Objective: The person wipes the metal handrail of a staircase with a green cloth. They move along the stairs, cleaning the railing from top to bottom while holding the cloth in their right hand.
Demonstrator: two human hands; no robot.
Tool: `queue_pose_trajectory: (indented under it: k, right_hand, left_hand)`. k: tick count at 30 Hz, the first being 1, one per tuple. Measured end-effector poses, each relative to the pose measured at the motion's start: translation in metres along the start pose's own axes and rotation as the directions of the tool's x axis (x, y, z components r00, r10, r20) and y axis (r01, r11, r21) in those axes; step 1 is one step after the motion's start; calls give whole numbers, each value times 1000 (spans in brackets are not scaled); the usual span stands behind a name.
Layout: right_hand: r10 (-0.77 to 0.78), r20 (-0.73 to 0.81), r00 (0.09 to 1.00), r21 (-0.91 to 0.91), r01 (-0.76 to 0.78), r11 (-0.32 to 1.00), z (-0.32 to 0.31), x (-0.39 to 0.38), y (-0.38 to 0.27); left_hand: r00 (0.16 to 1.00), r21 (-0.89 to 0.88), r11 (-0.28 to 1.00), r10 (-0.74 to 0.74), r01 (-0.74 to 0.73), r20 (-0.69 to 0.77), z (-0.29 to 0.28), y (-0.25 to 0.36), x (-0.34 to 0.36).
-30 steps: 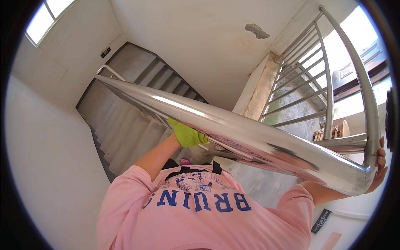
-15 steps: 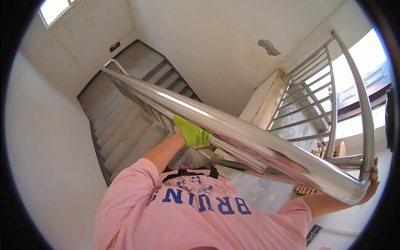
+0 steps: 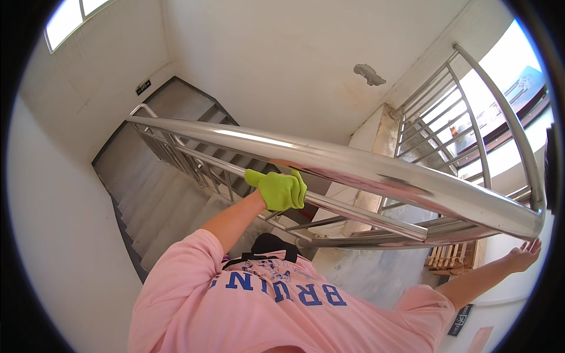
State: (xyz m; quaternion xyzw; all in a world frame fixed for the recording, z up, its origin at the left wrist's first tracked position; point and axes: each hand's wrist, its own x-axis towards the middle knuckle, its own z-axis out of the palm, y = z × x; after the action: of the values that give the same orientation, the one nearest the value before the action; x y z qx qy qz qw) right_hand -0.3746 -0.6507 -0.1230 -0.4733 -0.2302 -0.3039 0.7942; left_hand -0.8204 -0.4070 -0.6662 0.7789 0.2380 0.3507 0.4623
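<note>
A thick, shiny metal handrail (image 3: 329, 154) slants across the view from upper left to right, with a thinner lower rail (image 3: 365, 216) beneath it. My left hand (image 3: 279, 189), in lime-green fabric that looks like a glove, has its fingers wrapped around this lower rail. My bare right hand (image 3: 522, 256) is just below the handrail's rounded corner at the far right. Its palm is turned up and its fingers are apart, with nothing in them. One fingertip is close to the metal; whether it touches I cannot tell.
Grey stairs (image 3: 176, 200) descend on the left, and a darker flight lies beyond the railing. Another barred railing (image 3: 471, 112) stands at the right by a bright opening. Slatted wooden pieces (image 3: 453, 256) lie below right. The pale wall has a bare patch (image 3: 369, 75).
My right hand has come down off the handrail's corner and turned palm up. My left hand has moved slightly right, keeping to the lower rail. The view has shifted a little.
</note>
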Motion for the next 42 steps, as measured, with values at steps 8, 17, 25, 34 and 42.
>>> queue_pose_trajectory:
  k: [8,17,25,34,42]
  right_hand:
    - [-689,298,661,-8,724,690,-20,-184,-69]
    - [-425,778,463,-126,777,617,47,-235,-35]
    - [-426,775,467,-196,819,540,57,-250,-51]
    - [-450,729,516,-203,791,578,55,-250,-46]
    - [-436,710,553,-215,759,614,53,-255,-42]
  left_hand:
    - [941,643,755,114,127,-320,-39,83,-43]
    - [649,-359,926,-346,119,-677,-64,263,-71]
    - [542,-36,990,44,-136,-839,-118,268,-16]
    - [703,-881,417,-556,-225,-443,-161,240,-98]
    - [677,-332,860,21,-388,-736,-131,250,-77]
